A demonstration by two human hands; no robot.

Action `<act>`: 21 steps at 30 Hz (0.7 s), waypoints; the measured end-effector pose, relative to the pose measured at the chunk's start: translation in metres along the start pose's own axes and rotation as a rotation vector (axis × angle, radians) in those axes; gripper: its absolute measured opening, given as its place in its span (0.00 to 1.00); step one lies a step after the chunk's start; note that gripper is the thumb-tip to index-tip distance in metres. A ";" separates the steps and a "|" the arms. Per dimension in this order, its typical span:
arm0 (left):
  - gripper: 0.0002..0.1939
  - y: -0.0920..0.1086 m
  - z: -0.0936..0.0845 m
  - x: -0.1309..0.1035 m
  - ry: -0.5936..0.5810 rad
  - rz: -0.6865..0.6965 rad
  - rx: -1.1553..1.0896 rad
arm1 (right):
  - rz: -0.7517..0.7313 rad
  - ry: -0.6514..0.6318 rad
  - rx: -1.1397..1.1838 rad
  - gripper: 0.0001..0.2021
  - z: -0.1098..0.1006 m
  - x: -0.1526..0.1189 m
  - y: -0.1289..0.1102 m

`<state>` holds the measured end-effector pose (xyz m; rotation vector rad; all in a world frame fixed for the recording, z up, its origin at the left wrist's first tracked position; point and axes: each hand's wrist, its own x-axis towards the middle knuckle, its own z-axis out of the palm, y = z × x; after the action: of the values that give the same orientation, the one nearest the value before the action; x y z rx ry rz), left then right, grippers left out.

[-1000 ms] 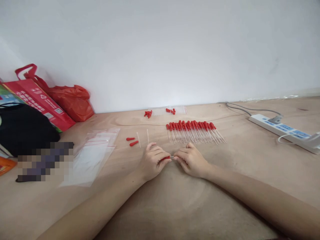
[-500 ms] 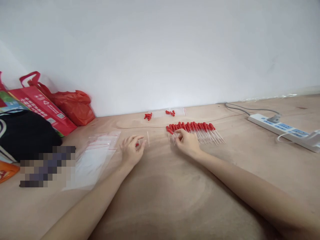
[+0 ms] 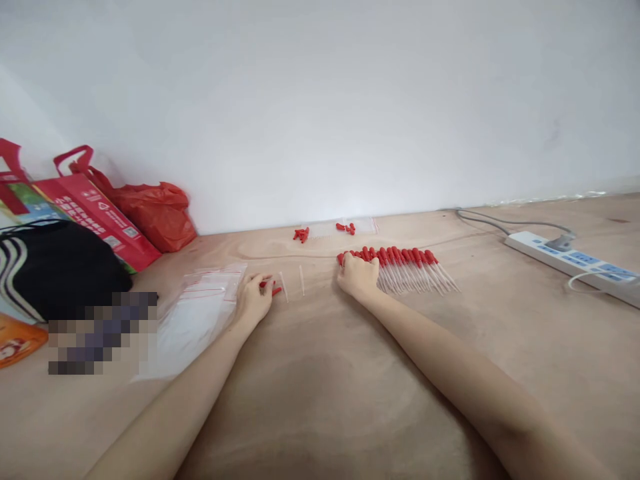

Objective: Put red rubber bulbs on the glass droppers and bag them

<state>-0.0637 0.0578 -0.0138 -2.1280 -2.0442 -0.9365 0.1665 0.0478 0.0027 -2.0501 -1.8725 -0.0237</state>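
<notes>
On the wooden table lies a row of droppers (image 3: pixel 405 265) with red bulbs and clear, thin stems. My right hand (image 3: pixel 359 275) is over the row's left end with its fingers bent down; whatever lies under the fingertips is hidden. To the left, my left hand (image 3: pixel 255 297) has thumb and fingers curled around small red bulbs (image 3: pixel 271 287), and I cannot tell if they are gripped or just lie between the fingers. Two clear stems (image 3: pixel 301 280) without bulbs lie between my hands.
Clear zip bags (image 3: pixel 193 320) lie left of my left hand. Loose red bulbs (image 3: pixel 301 235) and a flat bag (image 3: pixel 323 229) are near the wall. A black bag (image 3: pixel 65 267) and red bags (image 3: pixel 155 217) stand left; a power strip (image 3: pixel 575 257) with cables lies right.
My right hand has shifted up and left over the row's end. My left hand has moved slightly left, and more red bulbs and a second clear stem now show beside it.
</notes>
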 end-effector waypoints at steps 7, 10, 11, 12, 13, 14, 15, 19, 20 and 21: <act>0.12 0.000 0.000 0.005 -0.033 -0.073 0.012 | -0.209 0.002 0.012 0.12 -0.001 -0.007 -0.023; 0.11 -0.001 0.001 0.006 -0.035 -0.094 0.025 | -0.196 -0.061 0.072 0.15 0.005 -0.008 -0.048; 0.10 -0.002 0.001 0.006 -0.035 -0.094 0.030 | -0.176 -0.087 0.084 0.16 0.007 -0.008 -0.056; 0.09 -0.002 0.000 0.006 -0.035 -0.092 0.036 | -0.159 -0.113 0.088 0.17 0.010 -0.007 -0.063; 0.09 -0.002 0.000 0.007 -0.036 -0.090 0.042 | -0.147 -0.138 0.088 0.18 0.012 -0.006 -0.069; 0.08 -0.002 0.000 0.007 -0.040 -0.089 0.047 | -0.142 -0.161 0.085 0.18 0.014 -0.005 -0.074; 0.08 -0.002 0.000 0.007 -0.047 -0.092 0.048 | -0.141 -0.182 0.077 0.17 0.015 -0.004 -0.078; 0.08 -0.001 0.001 0.007 -0.084 -0.097 0.029 | -0.160 -0.224 0.034 0.14 0.018 0.000 -0.081; 0.08 0.000 0.001 0.007 -0.087 -0.093 0.023 | -0.165 -0.229 0.022 0.14 0.018 0.000 -0.079; 0.08 0.001 0.002 0.007 -0.088 -0.088 0.018 | -0.170 -0.232 0.010 0.14 0.017 -0.001 -0.077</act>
<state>-0.0627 0.0646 -0.0121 -2.1224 -2.1946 -0.8453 0.0882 0.0557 0.0061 -1.9517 -2.1760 0.1873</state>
